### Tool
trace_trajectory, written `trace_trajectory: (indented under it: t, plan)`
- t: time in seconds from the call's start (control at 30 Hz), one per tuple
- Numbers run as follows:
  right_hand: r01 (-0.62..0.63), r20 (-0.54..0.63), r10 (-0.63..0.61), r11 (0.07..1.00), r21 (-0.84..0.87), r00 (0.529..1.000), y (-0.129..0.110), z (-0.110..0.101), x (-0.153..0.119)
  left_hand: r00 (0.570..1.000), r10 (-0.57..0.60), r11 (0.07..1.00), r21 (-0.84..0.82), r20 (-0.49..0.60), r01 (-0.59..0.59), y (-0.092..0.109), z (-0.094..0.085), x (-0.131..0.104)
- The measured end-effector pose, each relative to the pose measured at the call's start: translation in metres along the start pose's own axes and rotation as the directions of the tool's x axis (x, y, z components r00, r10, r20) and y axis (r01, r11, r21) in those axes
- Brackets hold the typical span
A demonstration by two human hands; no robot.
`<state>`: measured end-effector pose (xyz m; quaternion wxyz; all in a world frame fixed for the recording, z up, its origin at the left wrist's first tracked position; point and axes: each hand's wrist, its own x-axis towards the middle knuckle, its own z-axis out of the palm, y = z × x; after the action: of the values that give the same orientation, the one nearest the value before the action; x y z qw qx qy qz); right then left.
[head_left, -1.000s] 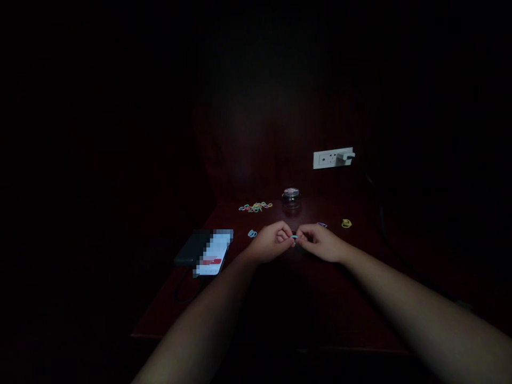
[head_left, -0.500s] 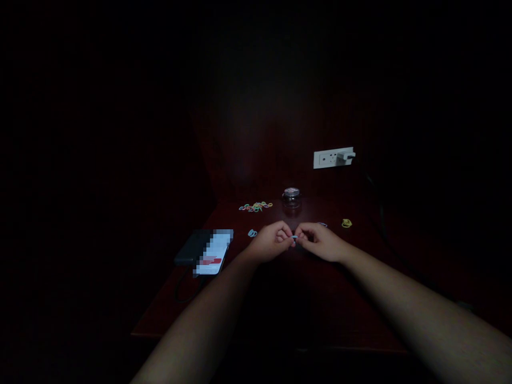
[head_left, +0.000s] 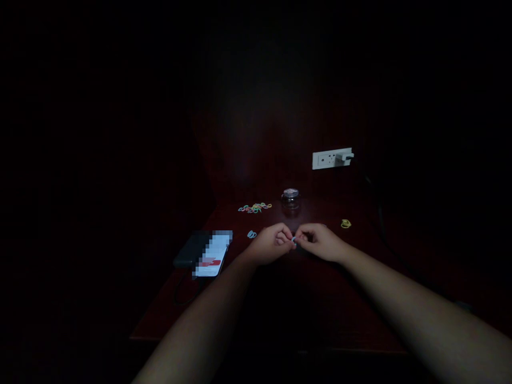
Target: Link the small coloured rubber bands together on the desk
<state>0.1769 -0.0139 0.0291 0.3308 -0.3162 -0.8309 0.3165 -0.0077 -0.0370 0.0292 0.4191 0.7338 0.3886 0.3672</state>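
Between my fingertips is a small light-blue elastic band [head_left: 294,239], partly covered by the fingers. My left hand [head_left: 274,242] pinches it from the left, with thumb and index finger together. From the other side my right hand [head_left: 319,241] pinches the same band, its fingertips nearly touching the left ones. Left of my left hand lie several light-blue bands [head_left: 252,234] in a small group. A cluster of yellow bands [head_left: 346,224] rests beyond my right hand. Farther back is a loose pile of mixed-colour bands [head_left: 255,208].
A clear lidded jar [head_left: 290,201] stands behind my hands on the dark red table [head_left: 280,314]. On the left, a lit phone [head_left: 214,253] lies beside a dark box-shaped device [head_left: 191,249] with a cable. A wall socket [head_left: 332,158] holds a plug. The surroundings are very dark.
My fingertips have drawn slightly closer together. The blue band, seen before as a flat strip between them, now shows as a small curved loop. The view has shifted slightly.
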Motion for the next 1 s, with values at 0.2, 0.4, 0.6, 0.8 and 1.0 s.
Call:
trace_trajectory:
  t: [0.2, 0.4, 0.6, 0.8, 1.0]
  plan:
    - [0.016, -0.003, -0.016, 1.000, 0.003, 1.000, 0.0012, -0.0007, 0.0000, 1.000, 0.013, 1.000, 0.010, -0.001, -0.013, -0.0026, 0.0001, 0.0010]
    - [0.002, 0.011, -0.003, 0.999, 0.045, 1.000, 0.0014, 0.0003, -0.0004, 1.000, 0.000, 1.000, 0.013, -0.031, 0.000, -0.0044, -0.0006, 0.0029]
    - [0.019, 0.056, -0.023, 0.997, 0.077, 0.998, -0.0015, -0.0003, -0.0016, 0.999, -0.002, 1.000, 0.018, -0.043, 0.003, -0.0011, -0.0004, 0.0028]
    - [-0.005, 0.035, 0.003, 0.997, 0.075, 0.999, -0.0009, 0.0001, -0.0005, 0.999, -0.005, 1.000, 0.027, -0.051, 0.006, -0.0019, 0.0004, 0.0031]
    - [-0.020, 0.020, 0.018, 0.995, 0.102, 1.000, 0.0035, 0.0017, 0.0005, 0.999, -0.007, 0.998, 0.054, -0.039, 0.009, -0.0039, -0.0001, 0.0041]
